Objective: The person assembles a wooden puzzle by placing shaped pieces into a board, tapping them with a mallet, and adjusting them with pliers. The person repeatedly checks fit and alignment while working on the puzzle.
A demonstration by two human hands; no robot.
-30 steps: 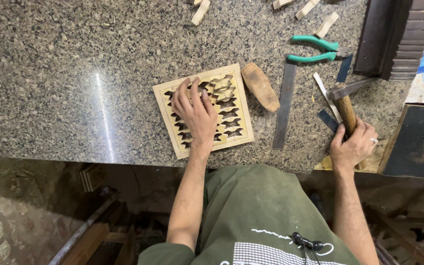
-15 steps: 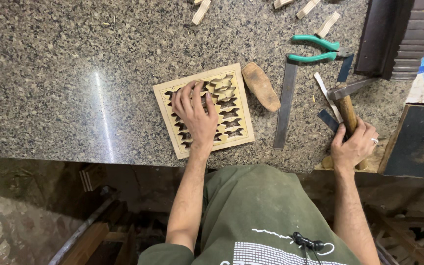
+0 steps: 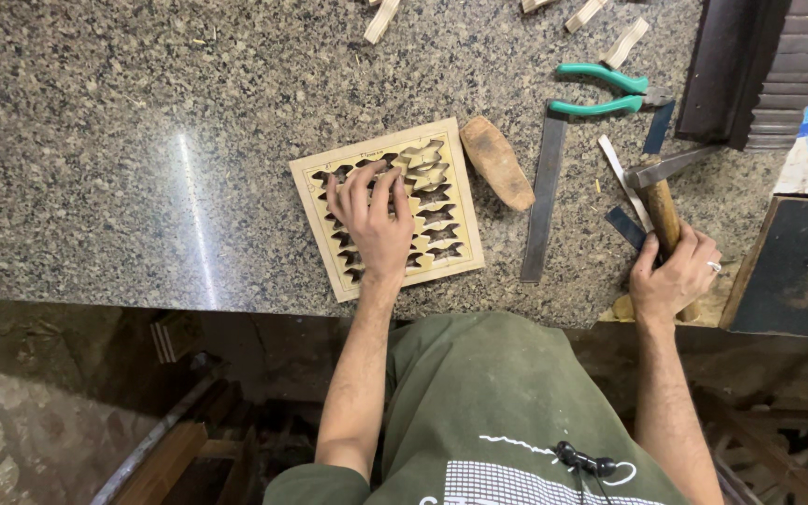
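Note:
A pale square wooden panel (image 3: 455, 201) with rows of star-like cutouts lies flat on the speckled granite counter (image 3: 142, 140). My left hand (image 3: 374, 220) rests palm down on it, fingers spread, covering its left half. A few cutouts near the top right are filled with light wood pieces. My right hand (image 3: 673, 276) grips the wooden handle of a hammer (image 3: 658, 192) near the counter's front edge; its metal head points away from me.
A long metal ruler (image 3: 544, 196) and a brown oval wooden block (image 3: 497, 161) lie right of the panel. Green-handled pliers (image 3: 605, 91), thin metal strips (image 3: 623, 178) and small wood pieces (image 3: 383, 19) sit farther back. A dark board (image 3: 787, 271) is at right.

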